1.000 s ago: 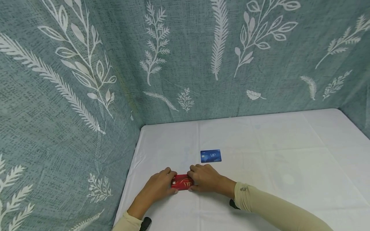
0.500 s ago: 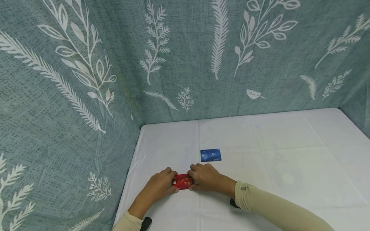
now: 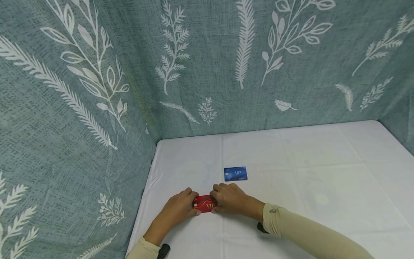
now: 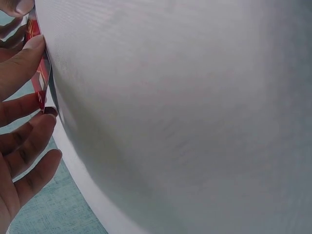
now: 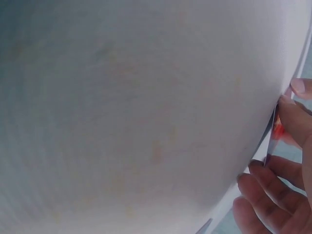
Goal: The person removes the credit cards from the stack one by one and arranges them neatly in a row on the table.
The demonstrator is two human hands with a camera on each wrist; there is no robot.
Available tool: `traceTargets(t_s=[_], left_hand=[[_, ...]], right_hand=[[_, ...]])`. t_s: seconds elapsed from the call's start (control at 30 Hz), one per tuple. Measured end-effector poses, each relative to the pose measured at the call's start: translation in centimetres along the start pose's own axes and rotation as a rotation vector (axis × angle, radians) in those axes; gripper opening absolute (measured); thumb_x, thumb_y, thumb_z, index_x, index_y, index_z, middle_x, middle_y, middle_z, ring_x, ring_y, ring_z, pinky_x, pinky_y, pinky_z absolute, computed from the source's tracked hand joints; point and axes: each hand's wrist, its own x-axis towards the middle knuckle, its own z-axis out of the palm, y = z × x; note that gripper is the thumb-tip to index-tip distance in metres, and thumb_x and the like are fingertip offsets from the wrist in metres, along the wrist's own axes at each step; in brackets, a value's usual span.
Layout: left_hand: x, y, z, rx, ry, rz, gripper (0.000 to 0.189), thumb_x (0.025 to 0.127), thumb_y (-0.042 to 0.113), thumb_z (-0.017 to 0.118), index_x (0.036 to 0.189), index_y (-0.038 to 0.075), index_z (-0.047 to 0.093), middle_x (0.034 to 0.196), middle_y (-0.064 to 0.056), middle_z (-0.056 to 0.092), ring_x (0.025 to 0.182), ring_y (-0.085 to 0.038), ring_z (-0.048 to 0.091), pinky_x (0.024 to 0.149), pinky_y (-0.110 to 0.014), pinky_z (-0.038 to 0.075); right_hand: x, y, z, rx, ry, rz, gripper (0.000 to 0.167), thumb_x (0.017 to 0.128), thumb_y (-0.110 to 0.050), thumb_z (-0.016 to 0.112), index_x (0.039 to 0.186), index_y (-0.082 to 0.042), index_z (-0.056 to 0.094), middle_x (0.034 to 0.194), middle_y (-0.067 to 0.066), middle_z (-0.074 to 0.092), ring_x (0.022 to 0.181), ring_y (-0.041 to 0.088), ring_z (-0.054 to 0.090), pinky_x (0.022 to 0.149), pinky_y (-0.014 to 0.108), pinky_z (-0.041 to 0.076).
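Note:
A red card marked VIP lies between both hands, low on the white table. My left hand pinches its left end, thumb on the near edge and fingers on the far edge. At the other end my right hand grips it the same way, covering that corner. In the left wrist view the red card shows edge-on, close over the cloth, with thumb and fingers on it. The right wrist view has a sliver of the card between thumb and fingers. Just beyond the right hand lies a blue VIP card.
A white cloth covers the table, creased in places. Green curtain fabric with white leaf prints rises behind the table and along its left side. Dark objects sit at both wrists, by the beige sleeves.
Both hands and the red card have shifted very slightly to the right over the first half second. The grip looks the same, and the blue card stays put on the cloth.

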Motion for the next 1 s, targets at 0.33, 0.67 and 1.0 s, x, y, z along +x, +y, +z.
traceTargets(t_s=[0.33, 0.67, 1.0], left_hand=[[-0.16, -0.05, 0.23, -0.003, 0.037, 0.008, 0.05, 0.075, 0.034, 0.088, 0.113, 0.006, 0.069, 0.094, -0.002, 0.059, 0.077, -0.009, 0.052, 0.067, -0.027, 0.051], [-0.14, -0.12, 0.43, -0.003, 0.057, 0.012, 0.05, 0.074, 0.032, 0.089, 0.112, 0.007, 0.071, 0.095, -0.002, 0.058, 0.078, -0.01, 0.053, 0.067, -0.027, 0.052], [-0.05, -0.17, 0.36, -0.026, 0.021, -0.007, 0.05, 0.075, 0.032, 0.088, 0.113, 0.005, 0.071, 0.095, -0.002, 0.058, 0.077, -0.009, 0.052, 0.067, -0.026, 0.051]], right_hand=[[-0.01, 0.1, 0.25, -0.002, 0.002, -0.001, 0.049, 0.082, -0.054, 0.078, 0.112, -0.015, 0.074, 0.096, -0.003, 0.069, 0.076, 0.006, 0.06, 0.059, 0.017, 0.048], [-0.04, 0.33, 0.35, 0.014, 0.017, -0.012, 0.049, 0.082, -0.054, 0.078, 0.11, -0.015, 0.074, 0.093, -0.003, 0.066, 0.074, 0.007, 0.058, 0.057, 0.017, 0.046], [-0.08, 0.35, 0.34, 0.017, 0.02, -0.008, 0.049, 0.082, -0.054, 0.078, 0.11, -0.015, 0.074, 0.095, -0.002, 0.066, 0.075, 0.007, 0.057, 0.059, 0.017, 0.047]])
